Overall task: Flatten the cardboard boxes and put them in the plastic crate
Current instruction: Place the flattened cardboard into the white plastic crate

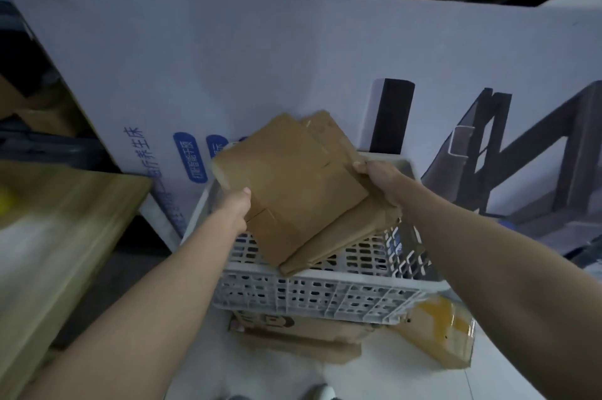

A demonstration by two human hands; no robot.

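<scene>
A flattened brown cardboard box (293, 184) hangs tilted over the grey plastic crate (312, 297), its lower corner near the crate's front rim. My left hand (235, 210) grips its left edge, thumb on top. My right hand (379, 179) grips its right edge near the crate's far rim. The fingers of both hands are hidden under the cardboard. The crate's perforated walls show beneath the box; its floor is mostly covered from view.
A large white printed carton (293, 67) leans behind the crate. A wooden table (58, 230) stands at the left. Under the crate lies flat printed cardboard (293, 331), and a taped brown box (439, 331) sits on the floor at its right.
</scene>
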